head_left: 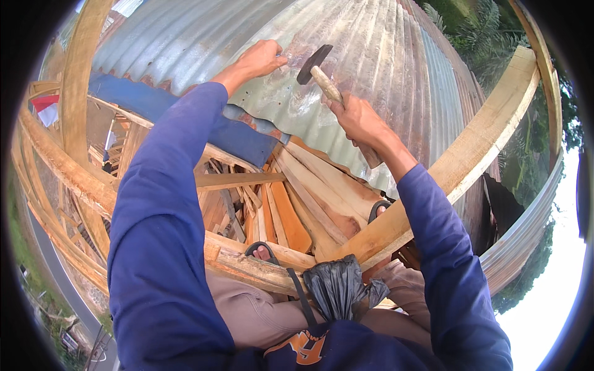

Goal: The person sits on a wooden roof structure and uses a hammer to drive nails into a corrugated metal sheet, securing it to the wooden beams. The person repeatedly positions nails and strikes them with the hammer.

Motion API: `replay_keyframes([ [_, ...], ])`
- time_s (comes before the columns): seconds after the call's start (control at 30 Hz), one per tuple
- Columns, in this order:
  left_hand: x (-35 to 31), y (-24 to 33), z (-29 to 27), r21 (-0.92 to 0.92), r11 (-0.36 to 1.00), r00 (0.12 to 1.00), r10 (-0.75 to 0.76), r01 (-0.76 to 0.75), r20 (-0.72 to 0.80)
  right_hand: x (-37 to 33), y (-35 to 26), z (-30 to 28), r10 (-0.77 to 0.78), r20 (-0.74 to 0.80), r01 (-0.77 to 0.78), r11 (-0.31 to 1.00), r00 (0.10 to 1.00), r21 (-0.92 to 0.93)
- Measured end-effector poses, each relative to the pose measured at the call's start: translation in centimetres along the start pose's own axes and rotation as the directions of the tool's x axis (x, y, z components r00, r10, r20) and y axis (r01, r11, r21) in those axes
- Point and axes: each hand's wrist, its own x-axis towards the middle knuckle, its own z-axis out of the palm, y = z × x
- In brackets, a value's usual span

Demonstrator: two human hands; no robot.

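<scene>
My right hand is wrapped round the wooden handle of a hammer. The hammer's dark metal head is raised over the corrugated metal roofing, close to my left hand. My left hand is at the rusty, weathered sheet with its fingers pinched together. What the fingers hold, if anything, is too small to make out. A black plastic bag hangs on a strap at my waist.
Thick wooden beams cross on the right, with upright and slanting timbers on the left. Loose planks lie below the roof edge beside a blue sheet. My sandalled feet rest on the timber frame, high above a road.
</scene>
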Motion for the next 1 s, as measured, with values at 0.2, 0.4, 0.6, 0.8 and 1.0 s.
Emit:
replay_keyframes([
  [0.2,-4.4,-1.2,-1.8,-0.146,0.989,0.999,-0.017,0.011,-0.037,-1.6,0.2,0.1,-0.097,-0.27,0.119,0.991,0.958,0.066],
  [0.4,-5.8,-4.2,1.1,-0.108,0.983,0.971,0.124,-0.149,-0.205,0.6,6.6,4.7,-0.282,-0.083,0.23,0.894,0.956,-0.385],
  [0.6,-4.4,-5.9,3.4,-0.109,0.988,0.981,0.091,-0.111,-0.174,0.4,4.2,2.6,-0.193,-0.031,0.166,0.907,0.981,-0.387],
  [0.8,-2.6,-4.5,4.3,-0.221,0.974,0.989,-0.081,0.052,-0.124,-0.2,0.9,2.8,-0.213,-0.226,0.175,0.969,0.951,-0.175],
  [1.0,-3.4,-3.0,7.2,-0.293,0.948,0.924,0.005,-0.126,-0.382,2.0,6.5,5.5,-0.343,-0.053,0.284,0.847,0.938,-0.449],
])
